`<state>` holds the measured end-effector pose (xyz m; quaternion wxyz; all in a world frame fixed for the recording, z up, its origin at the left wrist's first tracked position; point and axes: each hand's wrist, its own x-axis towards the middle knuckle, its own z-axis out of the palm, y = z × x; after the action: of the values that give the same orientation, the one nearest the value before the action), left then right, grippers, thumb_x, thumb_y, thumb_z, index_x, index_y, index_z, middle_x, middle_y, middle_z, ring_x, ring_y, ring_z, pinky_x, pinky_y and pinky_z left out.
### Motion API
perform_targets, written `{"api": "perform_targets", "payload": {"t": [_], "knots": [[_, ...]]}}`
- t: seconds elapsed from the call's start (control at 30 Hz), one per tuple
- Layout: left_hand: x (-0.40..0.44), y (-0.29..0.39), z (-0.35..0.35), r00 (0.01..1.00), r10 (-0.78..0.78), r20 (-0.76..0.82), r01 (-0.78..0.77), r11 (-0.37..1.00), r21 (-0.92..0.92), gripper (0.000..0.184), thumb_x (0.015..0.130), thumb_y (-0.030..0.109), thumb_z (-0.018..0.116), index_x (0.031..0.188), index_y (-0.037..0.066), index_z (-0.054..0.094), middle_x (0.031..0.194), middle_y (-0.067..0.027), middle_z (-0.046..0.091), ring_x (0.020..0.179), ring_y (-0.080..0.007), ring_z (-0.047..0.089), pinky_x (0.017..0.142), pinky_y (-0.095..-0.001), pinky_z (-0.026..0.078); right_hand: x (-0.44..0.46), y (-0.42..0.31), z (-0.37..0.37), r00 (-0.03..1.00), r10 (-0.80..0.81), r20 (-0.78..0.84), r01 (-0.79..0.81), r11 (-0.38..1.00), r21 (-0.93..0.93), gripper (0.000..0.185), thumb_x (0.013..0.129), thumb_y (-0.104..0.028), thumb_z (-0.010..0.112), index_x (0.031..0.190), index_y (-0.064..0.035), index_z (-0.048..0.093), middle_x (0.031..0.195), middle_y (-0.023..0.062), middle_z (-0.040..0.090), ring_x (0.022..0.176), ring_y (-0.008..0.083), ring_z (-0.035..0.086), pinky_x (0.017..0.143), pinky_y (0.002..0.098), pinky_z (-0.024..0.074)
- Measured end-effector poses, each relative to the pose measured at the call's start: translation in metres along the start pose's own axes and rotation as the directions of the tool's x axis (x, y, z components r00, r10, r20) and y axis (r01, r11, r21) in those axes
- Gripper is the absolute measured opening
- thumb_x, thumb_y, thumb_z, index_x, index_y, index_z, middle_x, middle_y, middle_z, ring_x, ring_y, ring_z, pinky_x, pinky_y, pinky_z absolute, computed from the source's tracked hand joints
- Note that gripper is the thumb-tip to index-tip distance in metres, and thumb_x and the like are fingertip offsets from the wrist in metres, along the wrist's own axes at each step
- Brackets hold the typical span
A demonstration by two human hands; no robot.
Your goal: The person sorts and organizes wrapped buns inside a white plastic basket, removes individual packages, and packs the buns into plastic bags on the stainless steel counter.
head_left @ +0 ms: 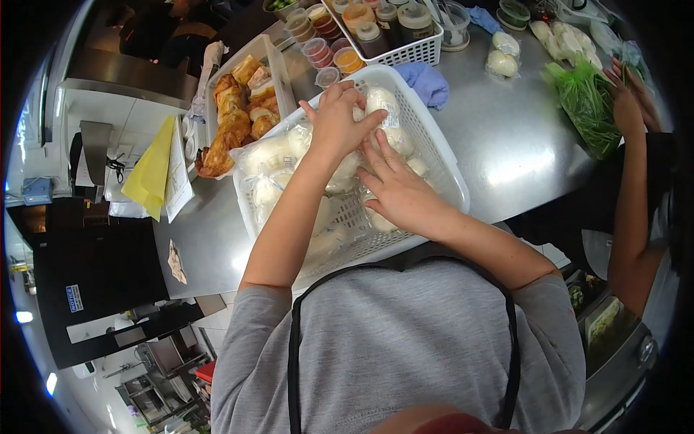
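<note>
A white perforated basket (pixel 444 155) stands on the steel counter, filled with clear plastic bags of round white items (pixel 271 155). Over the upper middle of the basket is my left hand (pixel 340 119), its fingers bent and apart on the bags. My right hand (pixel 397 181) lies on the bags just right of it, palm down with the fingers spread. The fingertips of both hands are close together near a labelled bag (pixel 387 108). Neither hand is wrapped round a bag.
A container of browned food (pixel 242 108) stands left of the basket. Behind are sauce cups (pixel 316 52), a white crate of jars (pixel 426 50) and a blue cloth (pixel 425 83). At right, another person's hands (pixel 630 98) touch bagged greens (pixel 587 105).
</note>
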<state>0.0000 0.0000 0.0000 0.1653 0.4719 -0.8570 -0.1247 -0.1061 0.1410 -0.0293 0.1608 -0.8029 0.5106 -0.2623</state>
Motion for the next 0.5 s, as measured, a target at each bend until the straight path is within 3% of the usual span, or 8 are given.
{"api": "perform_targets", "payload": {"t": [0.1, 0.17, 0.2, 0.27, 0.37, 0.4, 0.43, 0.5], "knots": [[0.003, -0.001, -0.002, 0.998, 0.037, 0.050, -0.037, 0.999, -0.010, 0.037, 0.073, 0.044, 0.074, 0.080, 0.010, 0.062, 0.128, -0.0116, 0.052, 0.125, -0.0319, 0.043, 0.097, -0.0734, 0.002, 0.000, 0.003, 0.002, 0.999, -0.024, -0.042, 0.027, 0.998, 0.057, 0.051, 0.079, -0.024, 0.068, 0.116, 0.0070, 0.054, 0.147, 0.0272, 0.020, 0.140, 0.0406, 0.011, 0.113, 0.0450, 0.0206], [0.003, 0.001, -0.005, 0.995, 0.021, 0.093, -0.019, 1.000, -0.018, 0.033, 0.074, 0.040, 0.074, 0.083, 0.010, 0.063, 0.128, -0.0123, 0.052, 0.123, -0.0315, 0.045, 0.102, -0.0640, 0.017, -0.001, 0.003, 0.001, 0.998, -0.042, -0.042, 0.043, 0.999, 0.029, 0.052, 0.078, -0.024, 0.069, 0.116, 0.0064, 0.054, 0.147, 0.0277, 0.020, 0.139, 0.0414, 0.012, 0.112, 0.0457, 0.0231], [0.002, -0.002, -0.006, 0.996, 0.017, 0.087, -0.015, 1.000, -0.017, 0.033, 0.074, 0.040, 0.074, 0.083, 0.010, 0.063, 0.128, -0.0123, 0.052, 0.123, -0.0315, 0.045, 0.102, -0.0640, 0.017, -0.001, 0.004, -0.002, 0.998, -0.049, -0.041, 0.050, 0.998, 0.027, 0.052, 0.078, -0.024, 0.069, 0.116, 0.0064, 0.054, 0.147, 0.0277, 0.020, 0.139, 0.0414, 0.012, 0.112, 0.0457, 0.0231], [0.000, -0.013, -0.012, 0.997, 0.068, 0.022, -0.055, 0.924, -0.378, 0.041, 0.072, 0.039, 0.076, 0.088, 0.004, 0.063, 0.123, -0.0171, 0.052, 0.119, -0.0331, 0.046, 0.100, -0.0487, 0.034, -0.001, 0.005, -0.016, 1.000, -0.031, 0.000, 0.031, 0.999, -0.007, 0.047, 0.076, -0.023, 0.070, 0.116, -0.0006, 0.057, 0.142, 0.0204, 0.034, 0.137, 0.0365, 0.024, 0.111, 0.0507, 0.0228], [-0.014, -0.026, -0.041, 0.994, 0.088, -0.064, -0.102, 0.963, -0.249, 0.046, 0.074, 0.038, 0.076, 0.106, 0.009, 0.061, 0.126, -0.0163, 0.050, 0.121, -0.0308, 0.046, 0.098, -0.0377, 0.038, 0.005, 0.018, -0.041, 0.990, 0.090, -0.111, -0.089, 0.996, 0.016, 0.043, 0.075, -0.022, 0.071, 0.114, -0.0083, 0.059, 0.132, 0.0103, 0.047, 0.128, 0.0300, 0.037, 0.108, 0.0570, 0.0216], [-0.019, -0.028, -0.055, 0.992, 0.048, 0.117, -0.021, 0.975, -0.223, 0.072, 0.068, 0.041, 0.080, 0.126, 0.010, 0.049, 0.133, -0.0179, 0.044, 0.126, -0.0322, 0.041, 0.103, -0.0415, 0.035, 0.008, 0.026, -0.047, 0.992, 0.075, -0.105, -0.074, 0.997, 0.014, 0.043, 0.075, -0.022, 0.071, 0.114, -0.0083, 0.059, 0.132, 0.0103, 0.047, 0.128, 0.0300, 0.037, 0.108, 0.0570, 0.0216], [-0.028, -0.030, -0.056, 0.994, 0.037, 0.106, -0.012, 0.974, -0.225, 0.072, 0.068, 0.041, 0.080, 0.126, 0.010, 0.049, 0.133, -0.0179, 0.044, 0.126, -0.0322, 0.041, 0.103, -0.0415, 0.035, 0.010, 0.035, -0.053, 0.988, 0.111, -0.111, -0.116, 0.993, -0.038, 0.041, 0.075, -0.021, 0.071, 0.113, -0.0103, 0.059, 0.127, 0.0075, 0.049, 0.123, 0.0289, 0.041, 0.107, 0.0590, 0.0209], [-0.049, -0.031, -0.055, 0.951, 0.155, 0.269, -0.133, 0.986, -0.100, 0.098, 0.062, 0.043, 0.082, 0.141, 0.013, 0.032, 0.142, -0.0183, 0.034, 0.133, -0.0347, 0.032, 0.108, -0.0433, 0.029, 0.021, 0.041, -0.061, 0.984, 0.133, -0.118, -0.144, 0.985, -0.097, 0.040, 0.074, -0.021, 0.071, 0.112, -0.0122, 0.060, 0.123, 0.0047, 0.052, 0.118, 0.0277, 0.046, 0.107, 0.0611, 0.0201]]}}
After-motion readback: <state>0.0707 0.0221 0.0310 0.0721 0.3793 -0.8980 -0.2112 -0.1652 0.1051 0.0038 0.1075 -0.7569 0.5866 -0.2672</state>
